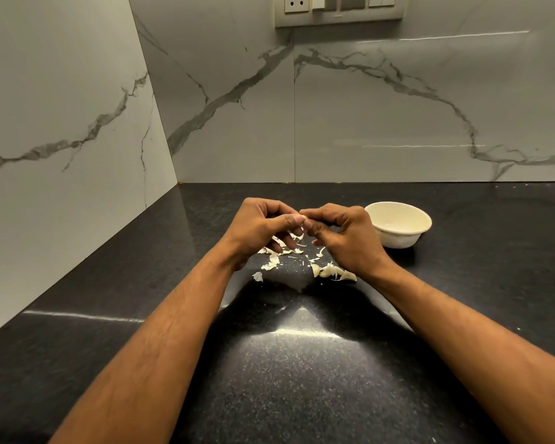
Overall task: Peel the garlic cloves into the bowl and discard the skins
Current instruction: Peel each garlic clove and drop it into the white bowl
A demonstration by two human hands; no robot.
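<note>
My left hand and my right hand meet above the black counter, fingers curled. Between their fingertips they pinch a small garlic clove, mostly hidden by the fingers. Under the hands lies a scatter of pale garlic skins. A few unpeeled garlic cloves rest on the counter just below my right wrist. A cream bowl stands upright to the right of my right hand; what it holds is hard to tell.
The black speckled counter runs into a corner of marble-patterned walls at the left and back. A socket and switch panel sits high on the back wall.
</note>
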